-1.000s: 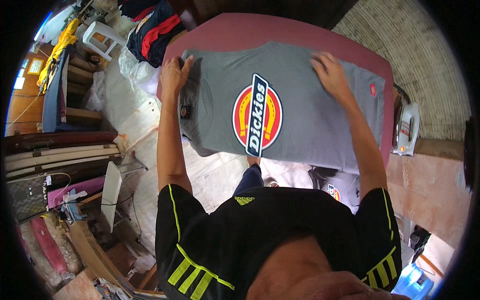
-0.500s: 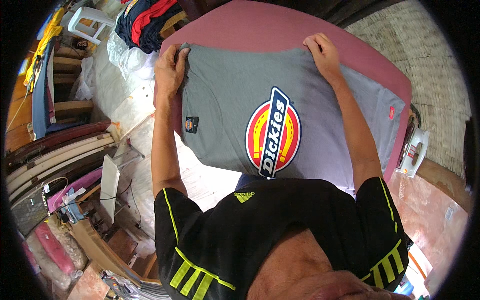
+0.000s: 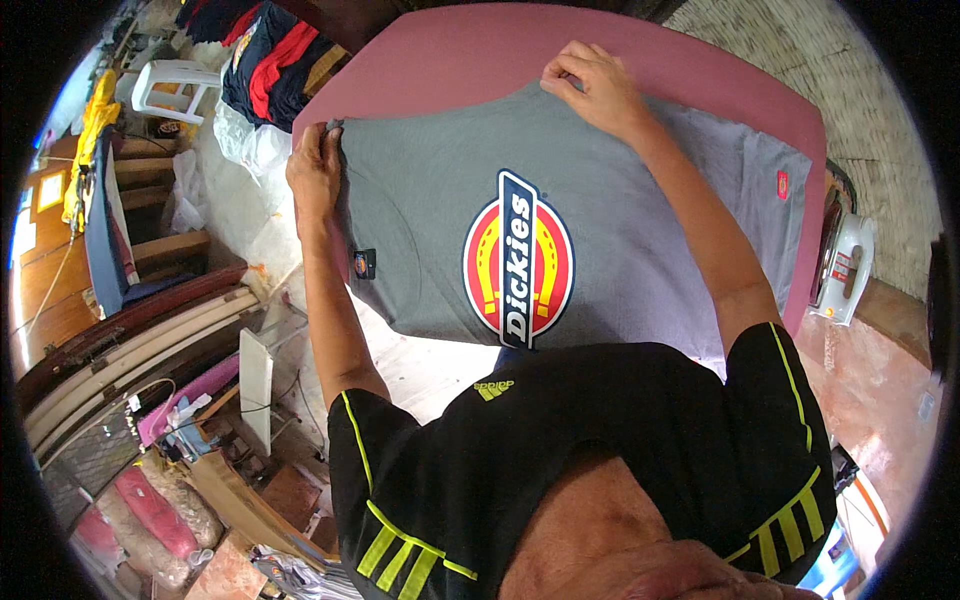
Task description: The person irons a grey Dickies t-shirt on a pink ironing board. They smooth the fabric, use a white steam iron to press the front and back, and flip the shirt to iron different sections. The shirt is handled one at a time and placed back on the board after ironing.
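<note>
A grey T-shirt (image 3: 420, 210) is spread over a pink padded ironing board (image 3: 470, 50). Its round red, yellow and blue print (image 3: 480, 250) faces up, and a small dark label (image 3: 363, 264) shows near the left side. My left hand (image 3: 316, 175) pinches the shirt's far left corner at the board's edge. Farther right, the bent fingers of my right hand (image 3: 592, 90) are closed on the far edge, where the cloth rises to a point. A small red tag (image 3: 783, 185) lies near the shirt's right end.
A white iron (image 3: 845, 265) stands beyond the board's right end. At the far left are a white stool (image 3: 175, 90), a pile of dark and red clothes (image 3: 270, 70) and a clear plastic bag (image 3: 245, 145). Long boards (image 3: 150, 340) lean along the left side.
My right hand has moved left along the shirt's far edge, drawing the cloth there into a point. My left hand keeps its hold on the corner. The view has shifted slightly.
</note>
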Demonstrator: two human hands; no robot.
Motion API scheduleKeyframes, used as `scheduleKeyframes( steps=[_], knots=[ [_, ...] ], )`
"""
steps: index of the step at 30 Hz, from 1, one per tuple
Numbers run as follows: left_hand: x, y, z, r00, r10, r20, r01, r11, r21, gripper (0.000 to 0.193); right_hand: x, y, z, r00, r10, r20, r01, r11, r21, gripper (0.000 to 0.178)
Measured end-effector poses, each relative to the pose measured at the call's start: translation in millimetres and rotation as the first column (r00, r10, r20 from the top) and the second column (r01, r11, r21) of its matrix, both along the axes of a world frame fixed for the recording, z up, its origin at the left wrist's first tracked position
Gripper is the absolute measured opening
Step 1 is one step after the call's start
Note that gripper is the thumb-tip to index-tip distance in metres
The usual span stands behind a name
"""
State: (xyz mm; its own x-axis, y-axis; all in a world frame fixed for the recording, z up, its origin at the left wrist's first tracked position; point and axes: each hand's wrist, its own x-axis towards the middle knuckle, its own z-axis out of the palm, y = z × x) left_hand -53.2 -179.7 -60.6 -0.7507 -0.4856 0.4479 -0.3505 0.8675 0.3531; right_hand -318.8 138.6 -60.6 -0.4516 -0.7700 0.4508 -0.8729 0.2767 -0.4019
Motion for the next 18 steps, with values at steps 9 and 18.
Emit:
scheduleKeyframes(
  steps=[9, 18],
  knots=[
    [-67, 124, 39, 0.979, -0.166, -0.118, 0.142, 0.971, -0.191, 0.029, 10, -6, 4, 0.978, -0.19, 0.09, 0.184, 0.981, 0.065, 0.025],
    [-109, 244, 4, 0.897, -0.327, 0.299, 0.384, 0.91, -0.158, 0.069, -30, 151, 32, 0.936, -0.3, -0.183, 0.252, 0.937, -0.242, 0.023]
  ],
)
